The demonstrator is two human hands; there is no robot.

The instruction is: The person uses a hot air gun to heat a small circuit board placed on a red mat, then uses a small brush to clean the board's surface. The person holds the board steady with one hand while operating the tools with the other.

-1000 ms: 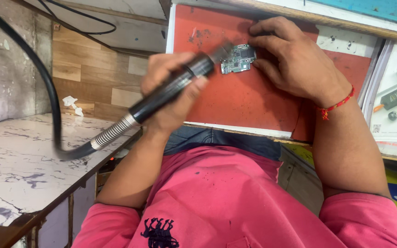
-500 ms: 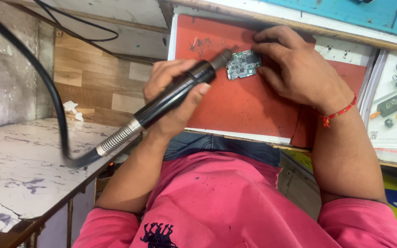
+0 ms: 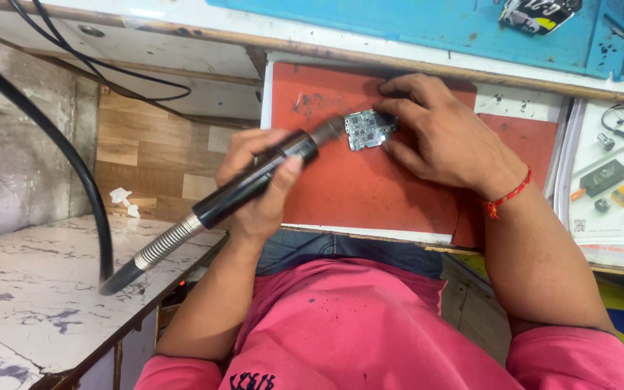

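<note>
The left hand (image 3: 258, 184) is wrapping closed around a black hot-air handpiece (image 3: 254, 184), fingers curled over the barrel and thumb pressing on top, its metal nozzle pointing toward two o'clock and sitting just beside a small circuit board (image 3: 368, 130). The board is lying on the red work mat (image 3: 370, 188), toward the mat's twelve o'clock edge. The right hand (image 3: 445, 137) is resting at the board's three o'clock, fingertips pinching and steadying its edges, a red thread bracelet (image 3: 508, 196) circling the wrist. The handpiece's black hose (image 3: 74, 166) is trailing off toward eight o'clock over a marbled counter (image 3: 30, 289).
</note>
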